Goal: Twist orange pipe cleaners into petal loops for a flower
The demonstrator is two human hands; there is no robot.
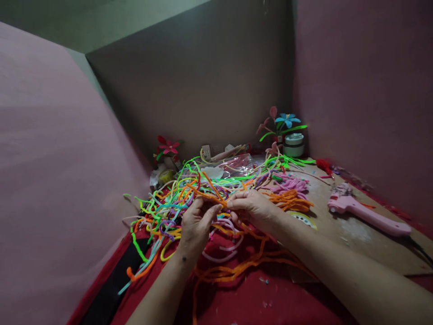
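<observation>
My left hand (196, 223) and my right hand (252, 206) meet over a tangled heap of coloured pipe cleaners (169, 203). Both pinch an orange pipe cleaner (211, 196) between thumb and fingers, the fingertips nearly touching. More orange strands (237, 271) trail down from the hands across the red cloth (270, 302) toward me. A small bunch of bent orange pieces (291, 201) lies just right of my right hand, with a pink bunch (292, 184) behind it.
A pink glue gun (365, 212) lies on brown cardboard (372, 243) at the right. Pipe-cleaner flowers stand at the back: blue and pink (286, 121) beside a white jar (293, 144), red (168, 146) at the left. Pink walls close in left and right.
</observation>
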